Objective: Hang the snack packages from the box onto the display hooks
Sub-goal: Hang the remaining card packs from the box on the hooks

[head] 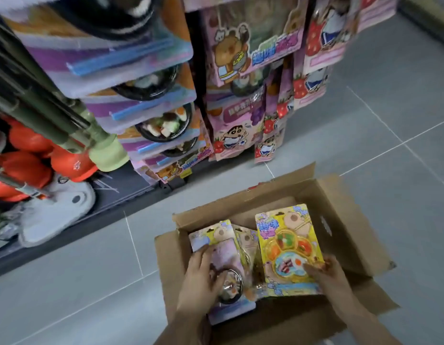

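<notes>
The cardboard box [345, 215] stands open on the tiled floor [66, 282], below the display rack [253, 83]. Both hands reach inside it. The right hand [325, 270] grips the yellow package [288, 247] at its lower right edge, fingers spread across the blister face. The package's long axis runs from the near wall toward the far wall, with the hang-hole end farthest from the fingers and tilted up toward the rack. The left hand [203, 272] lies flat on the purple package [223, 255] near the left wall, fingers curled over its front; whether it grips or only steadies cannot be determined. The right hand appears better placed for the lift.
</notes>
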The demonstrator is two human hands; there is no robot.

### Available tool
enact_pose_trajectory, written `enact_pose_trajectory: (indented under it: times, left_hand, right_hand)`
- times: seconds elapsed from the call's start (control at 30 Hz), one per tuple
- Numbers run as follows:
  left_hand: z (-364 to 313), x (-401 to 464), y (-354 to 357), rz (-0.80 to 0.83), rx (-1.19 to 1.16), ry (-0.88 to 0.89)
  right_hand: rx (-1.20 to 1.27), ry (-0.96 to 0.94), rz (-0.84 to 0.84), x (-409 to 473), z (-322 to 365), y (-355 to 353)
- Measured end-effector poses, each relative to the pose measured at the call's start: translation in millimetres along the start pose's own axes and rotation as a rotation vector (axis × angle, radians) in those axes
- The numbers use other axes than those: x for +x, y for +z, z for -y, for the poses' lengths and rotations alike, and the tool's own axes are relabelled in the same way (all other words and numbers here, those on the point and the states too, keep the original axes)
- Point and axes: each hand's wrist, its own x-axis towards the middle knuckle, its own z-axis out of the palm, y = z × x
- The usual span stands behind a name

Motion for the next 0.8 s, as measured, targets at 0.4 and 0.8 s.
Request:
enact_pose_trajectory:
  times: [0.4,0.8]
  left_hand:
    - [24,3,142,0.081,0.294,-0.35]
    - [-123,-5,-22,-0.184,0.386,-0.136]
  right_hand:
    - [-0.114,-0.056,0.068,91,-35,-18]
    - [-0.107,-0.153,0.243,-31,114,-64]
